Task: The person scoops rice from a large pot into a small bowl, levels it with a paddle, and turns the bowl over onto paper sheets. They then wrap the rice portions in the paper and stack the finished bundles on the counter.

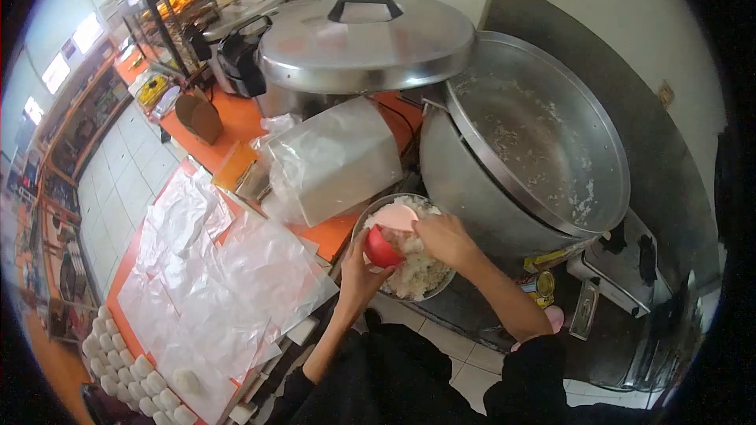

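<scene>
A metal bowl [431, 294] full of white cooked rice [415, 277] sits between the orange table and the large pot. Over the rice, my left hand [359, 275] is closed around a small red bowl [383, 248]. My right hand [445, 240] grips a pale pink rice paddle [396, 218], its blade at the red bowl's rim. The paddle's handle is hidden in my fingers. A rounded mound of rice [186, 381] lies on plastic sheets [224, 283] to the left.
A large open pot [543, 134] with rice grains inside stands at the right. Beside it is a big lidded cooker [366, 39]. A stack of plastic bags [335, 161] lies on the orange table [224, 122]. Several white wrapped pieces [126, 362] line its near-left edge.
</scene>
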The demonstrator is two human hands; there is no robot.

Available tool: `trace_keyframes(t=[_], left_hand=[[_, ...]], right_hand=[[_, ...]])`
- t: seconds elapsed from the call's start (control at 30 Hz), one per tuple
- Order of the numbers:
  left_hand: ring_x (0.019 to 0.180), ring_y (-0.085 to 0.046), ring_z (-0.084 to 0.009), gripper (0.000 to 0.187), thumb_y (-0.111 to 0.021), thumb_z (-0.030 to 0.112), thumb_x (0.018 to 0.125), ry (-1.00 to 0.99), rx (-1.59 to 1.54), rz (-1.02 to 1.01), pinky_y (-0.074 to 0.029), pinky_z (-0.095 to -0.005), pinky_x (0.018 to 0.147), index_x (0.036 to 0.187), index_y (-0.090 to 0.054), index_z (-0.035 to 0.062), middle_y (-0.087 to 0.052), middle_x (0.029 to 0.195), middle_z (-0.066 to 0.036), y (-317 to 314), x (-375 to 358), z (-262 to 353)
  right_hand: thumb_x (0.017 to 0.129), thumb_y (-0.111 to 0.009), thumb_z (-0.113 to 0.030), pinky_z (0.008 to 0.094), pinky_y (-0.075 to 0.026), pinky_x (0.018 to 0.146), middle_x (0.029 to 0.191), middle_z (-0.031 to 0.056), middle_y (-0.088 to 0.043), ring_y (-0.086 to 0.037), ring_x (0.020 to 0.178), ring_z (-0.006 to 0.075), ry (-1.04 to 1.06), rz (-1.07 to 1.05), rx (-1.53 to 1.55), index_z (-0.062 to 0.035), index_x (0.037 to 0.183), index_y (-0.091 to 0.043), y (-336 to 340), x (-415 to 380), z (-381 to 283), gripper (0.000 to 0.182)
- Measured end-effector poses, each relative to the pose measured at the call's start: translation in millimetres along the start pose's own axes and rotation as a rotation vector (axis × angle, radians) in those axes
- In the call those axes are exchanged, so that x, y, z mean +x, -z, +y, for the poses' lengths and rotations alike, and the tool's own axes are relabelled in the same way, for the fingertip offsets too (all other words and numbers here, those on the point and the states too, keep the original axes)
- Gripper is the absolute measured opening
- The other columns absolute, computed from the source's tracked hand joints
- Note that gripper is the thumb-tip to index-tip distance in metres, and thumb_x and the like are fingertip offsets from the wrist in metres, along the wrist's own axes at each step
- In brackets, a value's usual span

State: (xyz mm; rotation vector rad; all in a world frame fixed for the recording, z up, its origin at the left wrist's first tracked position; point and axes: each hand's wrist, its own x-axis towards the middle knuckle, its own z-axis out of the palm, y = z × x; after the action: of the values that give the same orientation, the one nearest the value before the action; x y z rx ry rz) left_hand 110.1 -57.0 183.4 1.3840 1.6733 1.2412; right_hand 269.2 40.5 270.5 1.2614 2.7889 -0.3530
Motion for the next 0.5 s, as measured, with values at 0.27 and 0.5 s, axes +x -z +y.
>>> trace_keyframes(t=[0.27, 0.5], left_hand=[[0.109, -0.051, -0.0372, 0.085, -0.083, 0.017, 0.057, -0.047, -0.002, -0.022, -0.044, -0.0405, 0.091, 0.127, -0.038, 0.0014, -0.05, 0.121, -0.022, 6.2, 4.1, -1.6], [0.112, -0.045, -0.0397, 0.087, -0.079, 0.016, 0.061, -0.02, 0.079, 0.052, -0.04, -0.0432, 0.094, 0.132, -0.03, 0.002, -0.046, 0.125, -0.021, -4.5, -4.9, 7.5]], right_hand=[[0.084, -0.051, -0.012, 0.0452, -0.045, 0.07, 0.087, 0.0251, -0.059, -0.058, 0.082, 0.0409, 0.022, -0.061, 0.276, -0.0039, 0.114, -0.056, 1.0, -17.1, 27.6, 0.032], [0.087, -0.048, -0.014, 0.0475, -0.044, 0.073, 0.088, 0.0266, -0.059, -0.056, 0.086, 0.0435, -0.2, 0.045, 0.321, 0.0013, 0.106, -0.058, 19.6, -10.1, -13.3, 0.027]])
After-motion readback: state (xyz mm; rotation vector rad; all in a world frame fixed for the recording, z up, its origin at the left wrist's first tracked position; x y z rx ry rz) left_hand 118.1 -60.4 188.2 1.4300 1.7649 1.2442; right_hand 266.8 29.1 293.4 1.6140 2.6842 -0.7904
